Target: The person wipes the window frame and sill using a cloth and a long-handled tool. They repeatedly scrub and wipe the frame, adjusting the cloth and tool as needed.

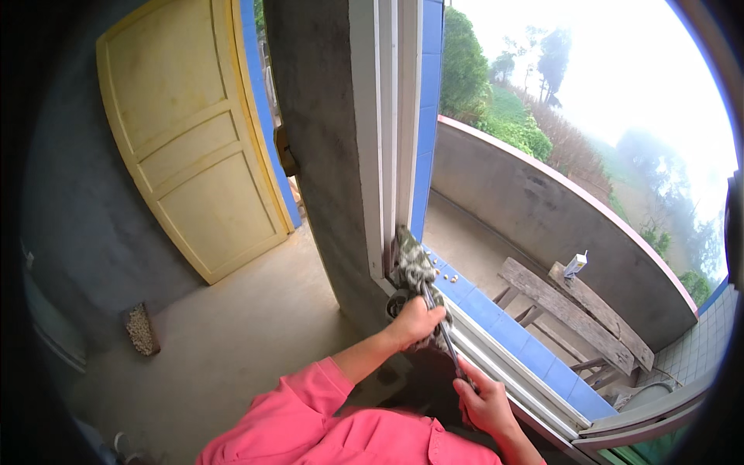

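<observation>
At the lower corner of a white window frame (pixel 383 174), a wet-looking, mottled grey-green cloth (pixel 414 256) is bunched against the frame's track. A thin dark rod-like tool (pixel 447 340) slants from the cloth down to the right. My left hand (pixel 414 321) grips the tool together with part of the cloth, thumb along the rod. Lower down, my right hand (pixel 482 396) is closed around the tool's other end. The tip is hidden in the cloth, so its exact kind cannot be told.
Small pale pieces (pixel 450 278) lie on the blue-tiled sill (pixel 494 317). Outside stand weathered wooden benches (pixel 564 314), one bearing a small carton (pixel 575 264), before a low concrete wall (pixel 523 174). Indoors are a yellow door (pixel 186 133) and a container of pale pieces (pixel 139 331).
</observation>
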The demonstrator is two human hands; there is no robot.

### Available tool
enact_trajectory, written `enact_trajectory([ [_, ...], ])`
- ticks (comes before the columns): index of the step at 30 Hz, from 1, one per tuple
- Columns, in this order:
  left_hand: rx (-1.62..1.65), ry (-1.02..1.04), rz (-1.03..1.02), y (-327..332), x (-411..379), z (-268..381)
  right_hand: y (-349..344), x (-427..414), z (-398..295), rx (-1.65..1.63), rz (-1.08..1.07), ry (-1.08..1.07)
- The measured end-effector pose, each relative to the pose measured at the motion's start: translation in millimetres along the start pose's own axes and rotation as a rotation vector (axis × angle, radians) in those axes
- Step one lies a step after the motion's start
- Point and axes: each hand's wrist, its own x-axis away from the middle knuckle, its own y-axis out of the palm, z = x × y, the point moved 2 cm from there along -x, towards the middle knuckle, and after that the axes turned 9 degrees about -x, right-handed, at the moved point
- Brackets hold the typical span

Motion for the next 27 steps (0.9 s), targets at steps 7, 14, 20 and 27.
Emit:
enact_trajectory([
  [7,0.004,0.417,0.205,-29.9,-3.7,95.7,-3.3,-3.5,-30.0,-0.062,0.090,-0.315],
  [14,-0.173,0.582,0.297,-73.7,-42.8,185.3,15.3,-42.1,-88.5,-0.258,0.144,-0.546],
  [20,-0.198,0.172,0.218,2.8,-32.0,-23.7,20.1,-42.3,42.4,-0.216,0.064,-0.037],
  [27,-0.076,0.246,0.119,2.5,2.7,45.6,-1.6,-26.9,55.8,0.063,0.154,-0.576],
])
